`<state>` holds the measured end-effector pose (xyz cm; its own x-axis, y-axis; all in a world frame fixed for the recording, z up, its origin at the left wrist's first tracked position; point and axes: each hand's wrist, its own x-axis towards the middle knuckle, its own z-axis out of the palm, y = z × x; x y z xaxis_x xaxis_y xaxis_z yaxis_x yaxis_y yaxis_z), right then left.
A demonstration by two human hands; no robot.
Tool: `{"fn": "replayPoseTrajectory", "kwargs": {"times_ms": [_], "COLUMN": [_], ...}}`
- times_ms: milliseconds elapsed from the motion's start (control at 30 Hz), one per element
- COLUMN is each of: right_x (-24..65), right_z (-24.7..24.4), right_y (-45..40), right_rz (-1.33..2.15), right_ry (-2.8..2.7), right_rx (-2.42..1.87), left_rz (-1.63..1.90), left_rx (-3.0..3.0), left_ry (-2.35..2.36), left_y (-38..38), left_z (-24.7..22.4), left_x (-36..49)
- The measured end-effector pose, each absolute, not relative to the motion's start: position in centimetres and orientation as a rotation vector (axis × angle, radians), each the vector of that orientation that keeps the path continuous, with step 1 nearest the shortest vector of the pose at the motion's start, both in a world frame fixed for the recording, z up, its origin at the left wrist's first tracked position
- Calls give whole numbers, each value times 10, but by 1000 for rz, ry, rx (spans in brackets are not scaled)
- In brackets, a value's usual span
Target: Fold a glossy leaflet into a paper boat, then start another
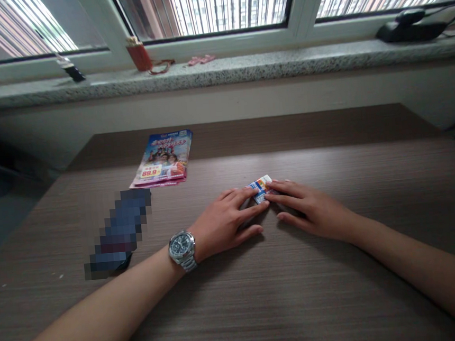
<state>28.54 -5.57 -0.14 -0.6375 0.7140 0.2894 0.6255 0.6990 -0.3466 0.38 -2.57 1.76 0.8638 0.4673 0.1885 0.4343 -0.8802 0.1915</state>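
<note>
A small piece of printed paper (261,184), white, blue and orange and apparently folded, lies on the wooden table between my hands. My left hand (231,218) rests palm down with its fingers stretched out, the fingertips pressing on the paper's left and near side. From the other side, my right hand (308,206) reaches in with spread fingers, and its fingertips touch the paper's right part. Both thumbs lie apart, nearer to me. Fingers cover part of the paper, so its full outline is hidden. A metal wristwatch (182,248) is on my left wrist.
A stack of colourful flyers (165,157) lies at the table's back left. Nearer, a blurred-out dark flat object (121,230) sits left of my left forearm. Behind the table (287,303), a stone windowsill (266,66) holds a red-orange object (139,56) and a black device (416,27).
</note>
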Motion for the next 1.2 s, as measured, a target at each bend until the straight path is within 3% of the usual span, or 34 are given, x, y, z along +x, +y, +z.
{"fn": "replayPoseTrajectory", "kwargs": {"times_ms": [1200], "right_x": [276], "right_z": [-7], "right_y": [-54], "right_rz": [211], "right_ry": [-2586], "right_rx": [-1320], "left_rz": [207], "left_rx": [2861], "left_ry": [695], "left_y": [-39], "left_z": [24], "left_x": [9]}}
